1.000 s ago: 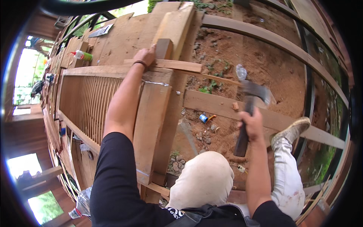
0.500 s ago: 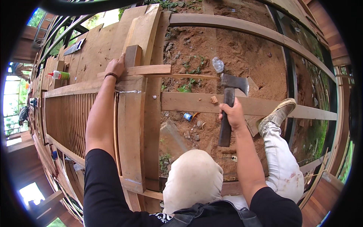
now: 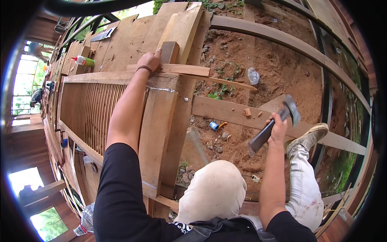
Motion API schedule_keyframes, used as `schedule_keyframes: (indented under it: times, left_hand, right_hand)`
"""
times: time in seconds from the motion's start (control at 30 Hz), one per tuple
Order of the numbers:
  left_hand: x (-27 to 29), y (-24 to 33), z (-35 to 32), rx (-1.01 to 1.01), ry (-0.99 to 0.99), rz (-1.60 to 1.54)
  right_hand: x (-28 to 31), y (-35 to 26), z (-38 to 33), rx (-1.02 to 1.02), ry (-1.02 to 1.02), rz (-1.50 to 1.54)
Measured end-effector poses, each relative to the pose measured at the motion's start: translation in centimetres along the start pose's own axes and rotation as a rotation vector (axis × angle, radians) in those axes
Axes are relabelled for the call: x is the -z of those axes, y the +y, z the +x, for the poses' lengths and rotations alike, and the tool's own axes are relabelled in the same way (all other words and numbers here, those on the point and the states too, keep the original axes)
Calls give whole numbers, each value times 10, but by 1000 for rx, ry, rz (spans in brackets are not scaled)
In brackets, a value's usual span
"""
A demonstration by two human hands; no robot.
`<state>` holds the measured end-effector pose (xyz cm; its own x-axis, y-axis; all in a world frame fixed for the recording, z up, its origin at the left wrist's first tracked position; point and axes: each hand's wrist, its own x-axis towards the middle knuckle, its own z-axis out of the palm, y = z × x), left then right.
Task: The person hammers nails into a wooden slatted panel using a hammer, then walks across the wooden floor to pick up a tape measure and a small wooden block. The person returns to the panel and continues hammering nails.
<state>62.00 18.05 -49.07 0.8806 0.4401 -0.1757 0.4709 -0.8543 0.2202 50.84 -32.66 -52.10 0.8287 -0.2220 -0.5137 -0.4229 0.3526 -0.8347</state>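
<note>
While the left hand (image 3: 149,60) lies against a squared wooden block (image 3: 171,52) on the far left side, I see its fingertips meeting the block's left edge, with a thin wood strip (image 3: 185,69) running from under the hand toward the right. From my end I cannot tell whether that hand is clenched on either piece or only resting there, since its thumb and underside are hidden. A dark bracelet (image 3: 144,69) circles the wrist.

The right hand (image 3: 278,126) is well apart from it, on the right, and I see its fingers wrapped around the handle of an axe (image 3: 262,138). I have the axe tilted over the reddish dirt (image 3: 294,76), its butt toward the near left and its slightly blurred head toward the far right.

The block sits on a pale board (image 3: 183,30), just beyond the strip, and a narrow sliver (image 3: 231,83) reaches right over the dirt. Nearer on the left I make out a slatted frame (image 3: 94,117) and, along its right side, a thick beam (image 3: 157,133). A wood chip (image 3: 247,112) lies on a joist (image 3: 223,107) left of the axe head. I also see a blue can (image 3: 214,126) nearer, a clear bottle (image 3: 253,76) farther off, and a handsaw (image 3: 107,34) and a green squeeze bottle (image 3: 84,61) at far left.
</note>
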Motion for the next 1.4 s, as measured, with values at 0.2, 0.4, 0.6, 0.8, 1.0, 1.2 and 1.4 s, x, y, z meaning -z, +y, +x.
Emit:
schedule_keyframes:
  times: [0.2,0.4,0.6,0.8,1.0,1.2,1.4]
  left_hand:
    - [1,-1,-1,7,-14,57]
    - [-2,-2,4,31,-8,37]
    - [0,0,4,33,-3,103]
    - [2,-3,1,43,1,34]
    - [-2,-6,5,58,-18,52]
    - [-5,-7,4,76,114,-66]
    - [10,0,-36,-59,311,-410]
  right_hand:
    - [-2,3,0,-72,-395,-346]
    - [-13,-4,-13,77,164,119]
    - [-3,-4,-3,3,-207,-197]
    - [-10,10,-2,84,-89,-179]
    - [6,2,-11,-7,-109,-303]
    - [18,-48,-21,50,-158,-443]
    - [-21,-143,-26,413,-402,-911]
